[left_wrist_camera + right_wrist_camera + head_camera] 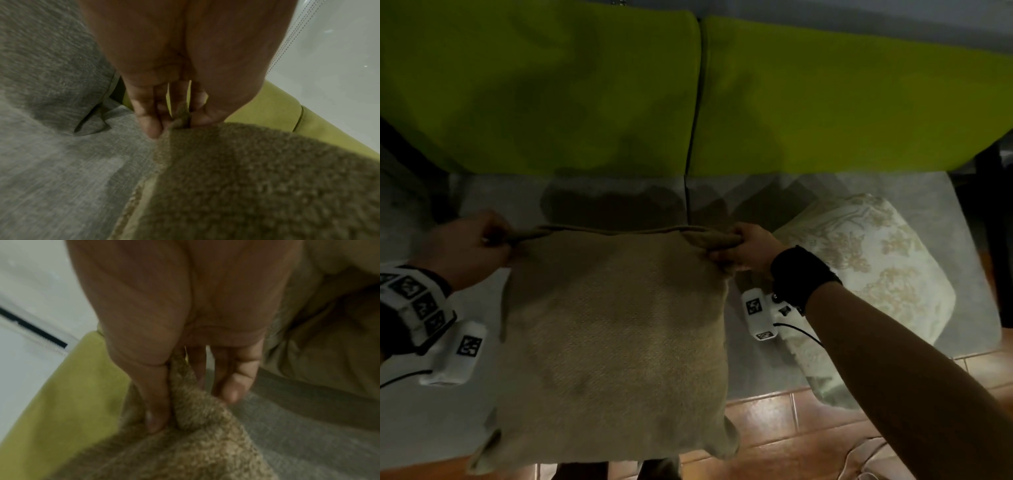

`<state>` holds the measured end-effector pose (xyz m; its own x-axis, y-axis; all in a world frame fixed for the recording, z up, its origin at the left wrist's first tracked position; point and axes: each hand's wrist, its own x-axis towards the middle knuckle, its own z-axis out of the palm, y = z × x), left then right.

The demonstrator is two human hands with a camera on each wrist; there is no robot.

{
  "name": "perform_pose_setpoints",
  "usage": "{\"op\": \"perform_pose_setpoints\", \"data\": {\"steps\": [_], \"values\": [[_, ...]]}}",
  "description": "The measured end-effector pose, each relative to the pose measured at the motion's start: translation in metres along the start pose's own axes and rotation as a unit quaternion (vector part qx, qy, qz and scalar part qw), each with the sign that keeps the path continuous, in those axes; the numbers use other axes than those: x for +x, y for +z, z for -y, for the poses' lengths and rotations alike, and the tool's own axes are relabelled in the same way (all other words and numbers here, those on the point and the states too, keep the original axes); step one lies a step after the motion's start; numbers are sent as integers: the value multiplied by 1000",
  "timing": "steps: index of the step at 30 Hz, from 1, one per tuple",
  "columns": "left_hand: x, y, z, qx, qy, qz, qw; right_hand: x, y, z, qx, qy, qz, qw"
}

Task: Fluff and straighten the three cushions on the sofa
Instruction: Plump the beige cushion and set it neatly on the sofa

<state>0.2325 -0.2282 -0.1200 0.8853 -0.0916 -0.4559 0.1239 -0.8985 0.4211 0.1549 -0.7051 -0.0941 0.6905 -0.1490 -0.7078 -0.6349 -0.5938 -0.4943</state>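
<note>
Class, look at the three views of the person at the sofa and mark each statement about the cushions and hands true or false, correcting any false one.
1. Both hands grip the tan cushion by its top corners. True: the left hand and the right hand each hold one.
2. The patterned cushion is being lifted. False: it lies on the grey seat, untouched.
3. The sofa backrest is green. True.
4. The patterned cushion lies on the left hand's side. False: it lies beside the right arm.
5. The right hand is empty. False: its fingers curl round tan fabric.
</note>
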Motion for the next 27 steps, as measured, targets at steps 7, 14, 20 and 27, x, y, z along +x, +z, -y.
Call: {"op": "perform_pose_setpoints", "data": {"steps": [7,14,20,27], "values": [[-9,-4,-34,-170,-30,-65,983,-11,-10,-2,232,0,-18,973],[-18,-9,-23,-195,15,-29,980,-12,-7,-11,90,-11,-137,986],[-18,-7,-32,-240,-35,-73,967,-16,-2,-1,38,-59,-147,987],[-38,-12,-39,-326,-74,-40,942,-16,-9,-11,200,-14,-65,978]]}}
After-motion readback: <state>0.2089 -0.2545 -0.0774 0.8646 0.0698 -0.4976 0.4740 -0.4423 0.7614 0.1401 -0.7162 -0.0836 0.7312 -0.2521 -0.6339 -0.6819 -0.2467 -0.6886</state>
